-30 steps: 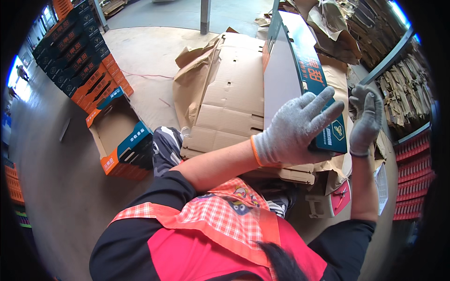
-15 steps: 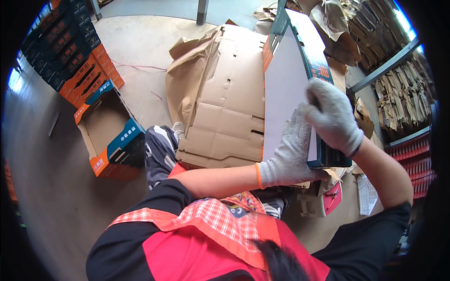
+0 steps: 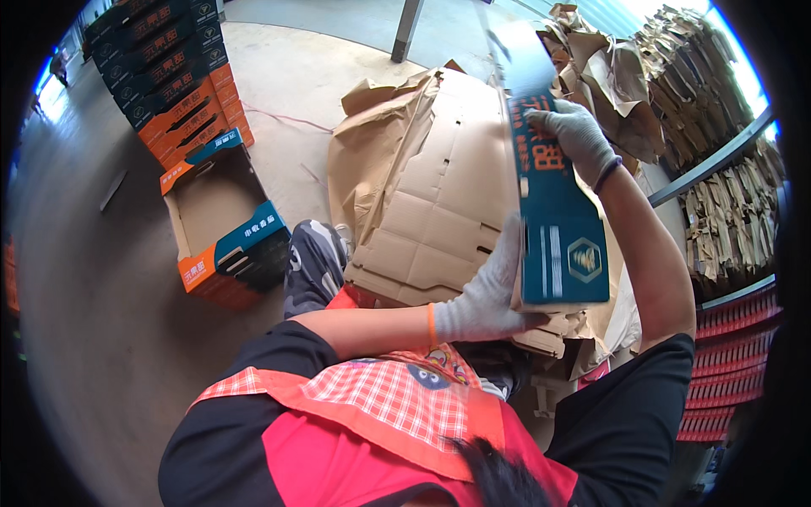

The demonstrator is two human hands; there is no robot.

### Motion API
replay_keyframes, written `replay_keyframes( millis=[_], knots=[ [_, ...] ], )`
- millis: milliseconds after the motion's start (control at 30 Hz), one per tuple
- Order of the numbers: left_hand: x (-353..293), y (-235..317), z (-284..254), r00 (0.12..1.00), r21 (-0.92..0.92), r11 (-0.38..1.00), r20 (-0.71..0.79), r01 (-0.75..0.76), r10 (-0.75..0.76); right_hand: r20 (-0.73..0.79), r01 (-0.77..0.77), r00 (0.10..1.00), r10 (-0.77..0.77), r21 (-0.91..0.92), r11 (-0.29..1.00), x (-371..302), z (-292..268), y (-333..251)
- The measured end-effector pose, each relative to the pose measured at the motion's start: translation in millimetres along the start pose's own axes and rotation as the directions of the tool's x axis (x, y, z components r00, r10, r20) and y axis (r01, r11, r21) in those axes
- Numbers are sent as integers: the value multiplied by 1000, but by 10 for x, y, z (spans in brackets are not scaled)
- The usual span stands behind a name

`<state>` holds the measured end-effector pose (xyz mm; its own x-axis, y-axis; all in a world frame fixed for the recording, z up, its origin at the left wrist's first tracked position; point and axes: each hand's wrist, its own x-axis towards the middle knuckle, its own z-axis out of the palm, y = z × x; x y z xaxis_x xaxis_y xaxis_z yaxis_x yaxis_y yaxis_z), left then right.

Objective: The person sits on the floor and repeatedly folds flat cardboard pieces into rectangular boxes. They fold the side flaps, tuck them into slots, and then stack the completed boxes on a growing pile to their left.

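Containers 1st: we've got a teal carton (image 3: 562,241) up in both hands, at the R side of the cardboard pile (image 3: 448,160); can't tell if it rests on the pile. Its inside is turned away, so contents unknown. On the floor to our L is an open box (image 3: 224,198), teal + orange, mouth up, bare brown bottom showing. The box stack (image 3: 173,84) stands just beyond it. Red crates (image 3: 731,355) sit stacked far R.

Orientation: carton's long axis runs approx. away from us, far end leaning a bit L. Printed side w/ orange lettering faces us; pale hexagon emblem at the near end, whitish panel at the far end.

L hand (image 3: 490,291), grey glove: at the near L corner, fingers almost straight along the L edge, thumb under the near end; can't tell if they're gripping. R hand (image 3: 583,144), also gloved: fingers curled, gripping the R edge farther up, tips on the printed side.

Counts: 1 carton in hand, 1 open box, 1 stack of 5+ boxes, 1 pile of flat sheets (no. unclear) w/ brown paper (image 3: 359,156) along its L side.
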<state>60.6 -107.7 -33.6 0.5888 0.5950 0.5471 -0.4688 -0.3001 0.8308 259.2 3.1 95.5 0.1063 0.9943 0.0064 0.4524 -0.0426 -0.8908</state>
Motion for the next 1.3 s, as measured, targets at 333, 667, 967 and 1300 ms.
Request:
replay_keyframes(
  millis=[333, 667, 967, 1300],
  knots=[
    [-114, 422, -1742, 894, 921, 59, 356, -385, 273, 41, 34, 995, 88, -997, 76, -911, -492, 1902],
    [562, -652, -1495, 334, 600, 388, 755, -700, -564, 409, 360, 912, 38, -840, 405, -2378, 133, 1521],
    [399, 65, -1198, 769, 764, 230, 633, -603, -88, -289, 157, 839, -461, -683, 713, -2117, -80, 1337],
    [-190, 615, -1468, -369, 741, 600, 671, 302, -643, 753, -43, 536, 381, -426, 903, -2741, 245, 727]
  ],
)
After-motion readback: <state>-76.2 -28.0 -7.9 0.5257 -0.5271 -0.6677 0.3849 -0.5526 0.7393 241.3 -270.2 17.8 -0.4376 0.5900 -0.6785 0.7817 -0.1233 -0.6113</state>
